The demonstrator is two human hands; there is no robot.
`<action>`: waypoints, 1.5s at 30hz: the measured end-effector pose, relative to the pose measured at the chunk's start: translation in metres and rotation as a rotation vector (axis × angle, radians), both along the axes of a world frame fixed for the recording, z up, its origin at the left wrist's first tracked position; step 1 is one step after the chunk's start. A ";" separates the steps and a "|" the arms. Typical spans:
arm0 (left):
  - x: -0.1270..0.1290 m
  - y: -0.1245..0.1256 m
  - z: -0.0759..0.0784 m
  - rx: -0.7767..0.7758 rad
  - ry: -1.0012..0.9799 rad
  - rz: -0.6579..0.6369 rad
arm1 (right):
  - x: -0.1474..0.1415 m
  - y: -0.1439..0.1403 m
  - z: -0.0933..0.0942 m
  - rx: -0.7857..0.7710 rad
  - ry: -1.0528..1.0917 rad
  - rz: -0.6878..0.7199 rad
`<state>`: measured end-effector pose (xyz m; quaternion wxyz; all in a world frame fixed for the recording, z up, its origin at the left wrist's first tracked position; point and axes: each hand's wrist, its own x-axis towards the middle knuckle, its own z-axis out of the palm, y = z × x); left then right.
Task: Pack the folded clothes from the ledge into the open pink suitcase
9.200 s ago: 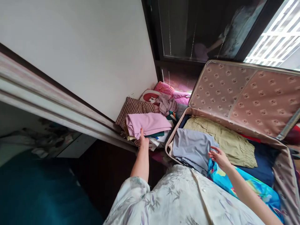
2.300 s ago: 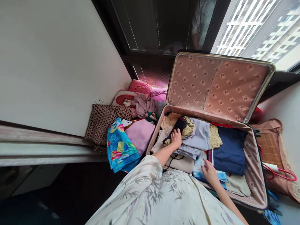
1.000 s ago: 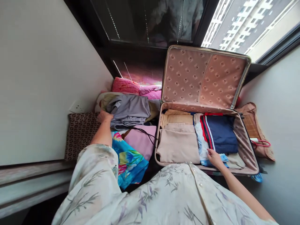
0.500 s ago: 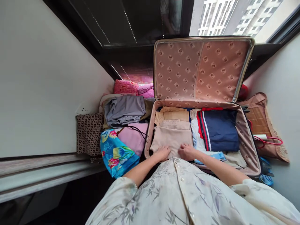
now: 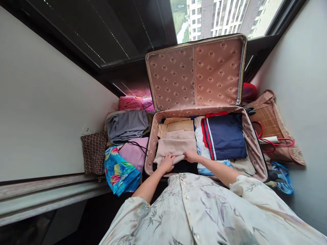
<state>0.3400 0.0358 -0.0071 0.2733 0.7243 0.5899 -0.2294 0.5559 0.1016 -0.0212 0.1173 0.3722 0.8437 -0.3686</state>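
A beige folded garment (image 5: 176, 146) lies in the left half of the open suitcase (image 5: 149, 149), its near edge lifted and curled back. My left hand (image 5: 167, 163) grips that edge near its left end, fingers bent over the cloth. At the right end of the same edge, my right hand (image 5: 191, 157) pinches the fabric between thumb and fingers. Black cloth (image 5: 185, 166) shows beneath the raised edge. Behind the garment sit tan folded clothes (image 5: 176, 128). To its right is a navy folded garment (image 5: 226, 136) with red and white stripes, on top of white and light blue clothes.
The suitcase lid (image 5: 195, 75) stands upright against the window side. Left of the case are grey folded clothes (image 5: 127, 124), a pink-mauve cloth (image 5: 133, 153) and a blue floral cloth (image 5: 121, 173). A brown mat (image 5: 270, 126) and red cord (image 5: 286, 142) lie to the right.
The garment's near edge has been lifted and folded away from me, exposing black cloth. Both hands have closed on the edge. The camera view has shifted, moving the suitcase left in the picture.
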 end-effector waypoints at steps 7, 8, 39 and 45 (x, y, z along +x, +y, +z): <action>-0.031 0.017 0.020 0.054 0.020 0.073 | 0.025 0.012 0.018 -0.076 0.153 -0.123; -0.034 0.020 0.026 0.060 0.029 0.098 | 0.028 0.013 0.021 -0.081 0.174 -0.142; 0.233 0.094 0.012 0.242 -0.209 -0.435 | 0.296 -0.016 0.029 0.547 -0.396 -0.168; 0.226 0.119 0.015 0.072 -0.302 -0.448 | 0.289 0.005 0.027 0.525 -0.330 -0.102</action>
